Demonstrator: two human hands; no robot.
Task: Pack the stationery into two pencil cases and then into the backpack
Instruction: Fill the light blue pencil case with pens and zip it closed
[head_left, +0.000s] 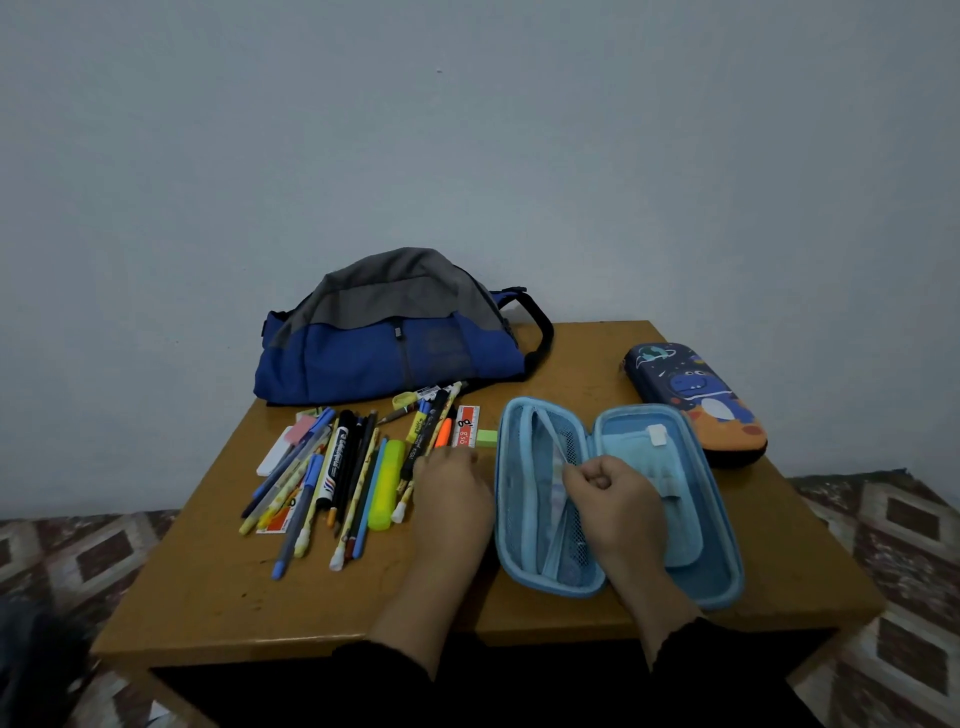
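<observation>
— Stationery (343, 467) first: where does it lie?

— Almost all of it is loose on the counter (218, 582), a fan of pens, pencils, markers and a yellow highlighter (387, 486), just in front of the backpack (389, 338). A small ruler (466, 426) and a green eraser (487, 437) sit at the right edge of the pile, beside the open case.

— And the cases?

— The light blue pencil case (722, 571) lies opened flat near the counter's front edge, both halves up. I can't make out any pen inside it; the mesh pocket is too dim to tell. The second case, the dark printed one (696, 400), sits zipped up behind it to the right.

— What are the hands doing?

— The right hand (613, 499) is over the middle of the open case, fingers curled, its grip pinching what looks like the inner flap or mesh pocket edge. The left hand (452, 488) lies at the right end of the pile, knuckles up. Its fingertips are blurred, so whether that grip has hold of a pen I cannot tell.

— So how far along?

— Barely started, I'd judge. One case is open; nearly everything is still to load, the other case is unopened, and the backpack looks closed.
</observation>
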